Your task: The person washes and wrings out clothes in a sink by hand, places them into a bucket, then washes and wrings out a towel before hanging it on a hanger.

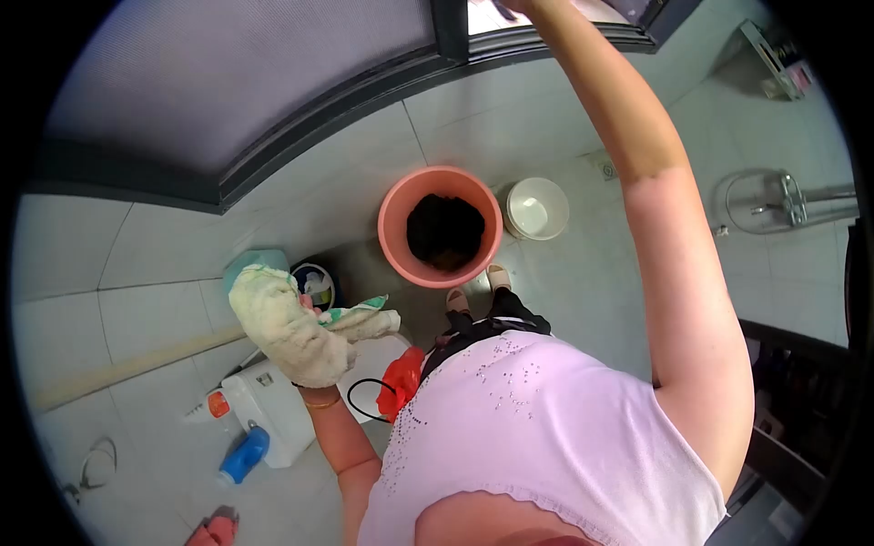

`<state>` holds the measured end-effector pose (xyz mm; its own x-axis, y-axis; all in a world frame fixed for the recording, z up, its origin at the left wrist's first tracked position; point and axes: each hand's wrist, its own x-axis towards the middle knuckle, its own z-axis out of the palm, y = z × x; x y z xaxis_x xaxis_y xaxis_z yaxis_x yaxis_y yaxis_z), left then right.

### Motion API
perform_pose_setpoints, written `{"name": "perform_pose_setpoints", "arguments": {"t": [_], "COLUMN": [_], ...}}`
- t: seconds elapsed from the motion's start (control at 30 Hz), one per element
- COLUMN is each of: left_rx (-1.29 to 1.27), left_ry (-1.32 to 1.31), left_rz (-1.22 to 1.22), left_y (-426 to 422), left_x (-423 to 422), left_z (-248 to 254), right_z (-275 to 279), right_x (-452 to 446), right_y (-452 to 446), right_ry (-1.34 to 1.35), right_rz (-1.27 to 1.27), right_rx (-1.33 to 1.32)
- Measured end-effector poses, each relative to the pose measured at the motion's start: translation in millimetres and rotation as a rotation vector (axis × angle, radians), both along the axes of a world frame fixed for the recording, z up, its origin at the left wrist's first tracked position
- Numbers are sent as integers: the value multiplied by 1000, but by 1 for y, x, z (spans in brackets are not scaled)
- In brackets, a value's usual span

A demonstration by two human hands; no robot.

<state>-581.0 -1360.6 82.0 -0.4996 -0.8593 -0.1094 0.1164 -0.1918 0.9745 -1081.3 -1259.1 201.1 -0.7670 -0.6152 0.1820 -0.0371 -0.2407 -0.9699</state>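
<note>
A cream towel (287,328) with green patches is draped over and around my left hand (308,304). Most of that hand is hidden by the cloth; only a bit of the fingers seems to show, closed on it. My right arm stretches up to the open part of a dark-framed window (452,32). At the top edge my right hand (517,5) is nearly cut off, so its fingers cannot be made out. Below, a pink bucket (391,223) on the floor holds dark cloth (444,232).
Beside the pink bucket stands a small white bucket (537,211). To the left are a white toilet tank (273,409), a blue bottle (244,455), a bin (314,284) and a red plastic bag (401,378). A shower tap (792,200) is on the right wall.
</note>
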Motion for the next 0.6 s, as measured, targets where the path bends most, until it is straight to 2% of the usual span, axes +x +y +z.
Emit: {"name": "perform_pose_setpoints", "arguments": {"t": [0.03,0.1,0.17,0.27,0.33,0.37,0.4,0.47,0.57,0.6], "left_rx": [-13,-20,-26,109,120,112,-71,-214,-142,-80], "left_ry": [-18,-27,-41,23,88,95,-21,-84,-87,-29], "left_rz": [52,42,21,1,-140,-151,-198,-195,-177,-247], "left_y": [1,1,-1,-3,1,1,2,17,47,48], "left_x": [-3,-6,-8,-19,-31,-38,-48,-74,-115,-129], "left_z": [1,-4,-8,-13,-12,-16,-22,-20,-11,-18], "right_z": [-4,-37,-73,-88,-108,-116,-121,-133,-159,-169], "right_x": [11,7,-8,16,18,16,13,9,-11,-19], "right_y": [14,45,85,148,192,211,230,269,332,350], "right_ry": [-44,-61,-344,-333,-355,-378,-373,-432,-493,-513], "right_rz": [-80,-67,64,-46,-105,-146,-157,-242,-274,-290], "right_rx": [50,25,44,133,153,166,153,153,152,171]}}
